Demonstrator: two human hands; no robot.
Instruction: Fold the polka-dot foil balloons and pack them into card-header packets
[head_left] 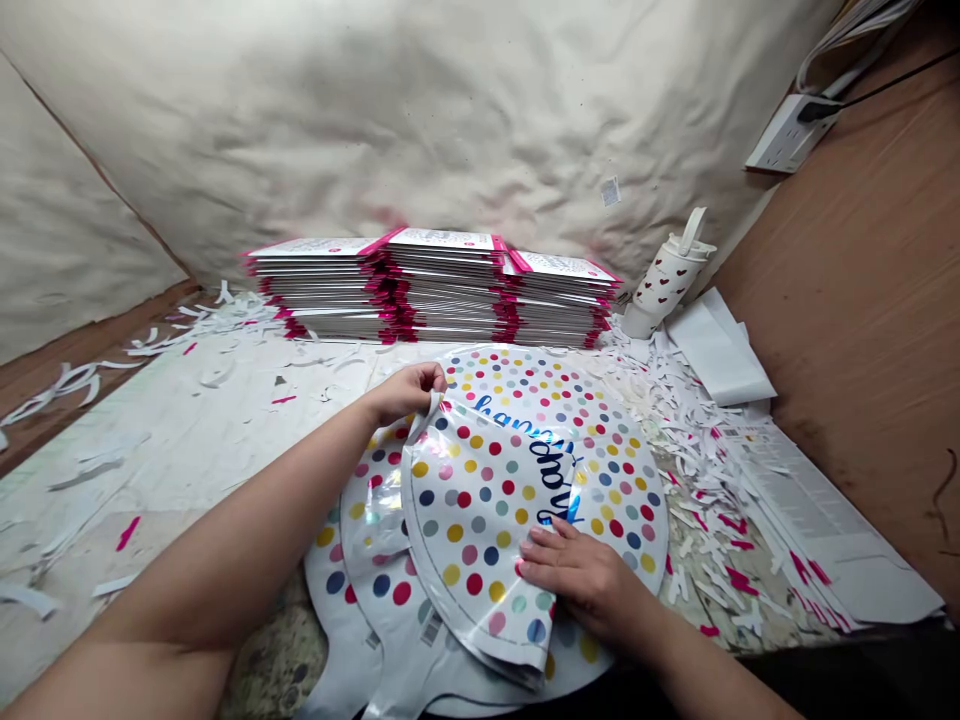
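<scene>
A flat white foil balloon (480, 510) with coloured dots and blue lettering lies folded over in front of me. My left hand (409, 392) pinches its upper left edge between thumb and fingers. Lower down on the right, my right hand (581, 578) rests with its fingers laid flat on the folded part, near the lettering. Beneath it, several more dotted foil balloons (626, 480) are spread in an overlapping pile, their tails pointing toward me at the lower left.
Three stacks of pink-edged printed packets (446, 285) stand against the paper-covered wall (450, 120). At the right are a white tumbler with hearts (664, 285), paper scraps (697, 480), white sheets (720, 350) and a wall socket (791, 135). More scraps lie at left.
</scene>
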